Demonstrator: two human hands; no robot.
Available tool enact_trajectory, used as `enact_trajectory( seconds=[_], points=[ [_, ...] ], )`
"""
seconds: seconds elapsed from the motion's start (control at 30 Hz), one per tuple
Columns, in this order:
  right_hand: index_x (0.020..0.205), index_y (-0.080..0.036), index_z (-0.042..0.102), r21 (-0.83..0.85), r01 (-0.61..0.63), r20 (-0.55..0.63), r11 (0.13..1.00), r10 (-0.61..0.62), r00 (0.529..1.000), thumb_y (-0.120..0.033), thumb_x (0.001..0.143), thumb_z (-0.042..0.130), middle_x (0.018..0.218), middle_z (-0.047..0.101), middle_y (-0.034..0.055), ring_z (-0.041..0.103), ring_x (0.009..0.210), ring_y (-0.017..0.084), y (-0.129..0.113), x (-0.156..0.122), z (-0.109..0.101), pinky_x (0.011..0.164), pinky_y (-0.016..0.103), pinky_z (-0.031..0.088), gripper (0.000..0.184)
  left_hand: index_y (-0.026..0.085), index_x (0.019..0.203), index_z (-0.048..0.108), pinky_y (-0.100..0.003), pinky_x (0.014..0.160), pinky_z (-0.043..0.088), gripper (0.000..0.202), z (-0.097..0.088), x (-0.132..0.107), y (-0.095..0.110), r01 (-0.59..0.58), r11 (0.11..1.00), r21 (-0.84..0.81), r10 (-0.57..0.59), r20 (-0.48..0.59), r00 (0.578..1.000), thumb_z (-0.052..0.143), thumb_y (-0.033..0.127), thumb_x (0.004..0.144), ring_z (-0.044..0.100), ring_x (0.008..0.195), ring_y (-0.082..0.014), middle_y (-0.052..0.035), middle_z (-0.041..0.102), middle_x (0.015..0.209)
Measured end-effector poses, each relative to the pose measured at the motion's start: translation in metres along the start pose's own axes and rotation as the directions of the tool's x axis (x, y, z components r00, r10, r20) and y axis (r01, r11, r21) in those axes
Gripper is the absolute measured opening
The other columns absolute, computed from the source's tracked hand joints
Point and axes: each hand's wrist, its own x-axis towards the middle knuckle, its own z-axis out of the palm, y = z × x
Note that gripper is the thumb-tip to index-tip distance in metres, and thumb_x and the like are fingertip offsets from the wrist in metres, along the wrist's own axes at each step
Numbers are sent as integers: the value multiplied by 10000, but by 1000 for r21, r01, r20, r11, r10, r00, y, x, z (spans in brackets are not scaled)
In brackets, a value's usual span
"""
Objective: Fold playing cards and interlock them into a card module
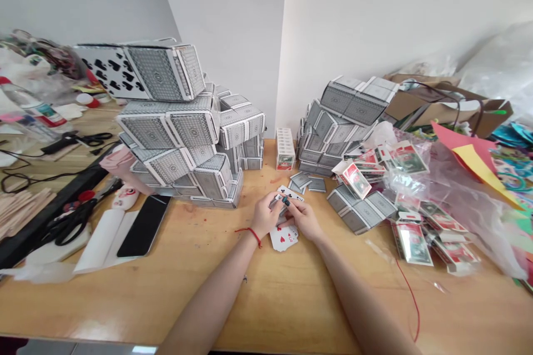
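My left hand (266, 214), with a red string bracelet at its wrist, and my right hand (306, 220) meet over the middle of the table. Their fingers are closed together on a playing card, mostly hidden behind the fingers. Face-up playing cards (283, 239) with red hearts lie just below my hands. More cards, one with black clubs, show just beyond my fingertips. A few grey-backed cards (316, 184) lie a little farther off. Card-built boxes stand in a tall stack (194, 127) at left and a lower stack (333, 127) at right.
Nearer me on the right sits a card-built block (362, 209) beside several red and green card packs (413, 243) and clear plastic wrap. A row of card packs (285, 150) stands between the stacks. Black scissors (73, 222) and a phone (144, 226) lie left.
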Motion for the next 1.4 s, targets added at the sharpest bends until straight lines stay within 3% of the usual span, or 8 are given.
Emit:
enact_trajectory(
  seconds=[0.27, 0.5, 0.73, 0.9, 1.03, 1.13, 1.27, 1.4],
  points=[
    [892, -184, 655, -137, 107, -81, 985, -119, 990, -495, 718, 530, 736, 664, 48, 636, 616, 209, 6, 0, 2, 500, 316, 540, 378, 173, 876, 572, -224, 720, 450, 153, 2, 0, -2, -23, 1000, -6, 23, -22, 999, 450, 230, 803, 590, 799, -126, -35, 645, 865],
    [874, -182, 656, -219, 198, -131, 955, -230, 964, -448, 754, 507, 754, 672, 41, 611, 549, 170, 6, -4, 9, 532, 297, 523, 328, 170, 801, 573, -219, 673, 452, 123, 4, 1, -3, 10, 999, 33, -7, -76, 997, 469, 234, 793, 597, 733, -123, -29, 648, 789],
    [871, -166, 639, -203, 163, -97, 966, -185, 978, -407, 767, 481, 734, 662, 35, 613, 564, 169, 11, -3, 7, 582, 300, 521, 306, 176, 800, 580, -211, 659, 440, 133, 2, 1, -6, -4, 994, 110, 14, -90, 996, 461, 236, 797, 590, 723, -119, -25, 645, 782],
    [943, -177, 613, -143, 115, 1, 983, -116, 993, -357, 770, 463, 754, 663, 30, 630, 610, 173, 12, -1, 5, 618, 313, 524, 291, 176, 800, 567, -214, 625, 430, 156, 1, 2, -11, -5, 986, 169, 22, -99, 995, 424, 237, 813, 581, 689, -122, -18, 632, 733],
    [979, -191, 590, -129, 160, -20, 979, -164, 986, -350, 775, 463, 836, 655, 37, 626, 665, 170, 11, -1, 5, 653, 322, 523, 288, 176, 837, 556, -223, 633, 441, 181, 3, 2, -10, -1, 990, 144, 20, -135, 991, 389, 247, 834, 584, 699, -124, -25, 633, 756],
    [918, -189, 606, -246, 228, -119, 942, -263, 957, -365, 777, 475, 854, 648, 48, 613, 680, 168, 12, 0, 2, 644, 302, 516, 261, 185, 884, 557, -239, 699, 452, 169, 3, 1, -6, -81, 991, 104, 93, -113, 989, 403, 231, 833, 585, 783, -127, -37, 635, 847],
    [846, -185, 611, -430, 279, -245, 859, -408, 879, -368, 777, 476, 831, 646, 57, 603, 722, 173, 13, 1, -3, 654, 288, 500, 238, 191, 901, 563, -290, 796, 439, 155, 3, 0, -3, -223, 968, 112, 232, -68, 970, 432, 192, 818, 554, 906, -147, -52, 612, 925],
    [841, -191, 585, -576, 307, -282, 758, -536, 796, -349, 783, 464, 807, 640, 49, 602, 715, 166, 13, -2, -5, 662, 279, 483, 207, 183, 892, 554, -308, 807, 430, 135, 3, -1, -3, -253, 954, 163, 268, -80, 960, 445, 185, 812, 541, 906, -151, -58, 601, 914]
  ],
)
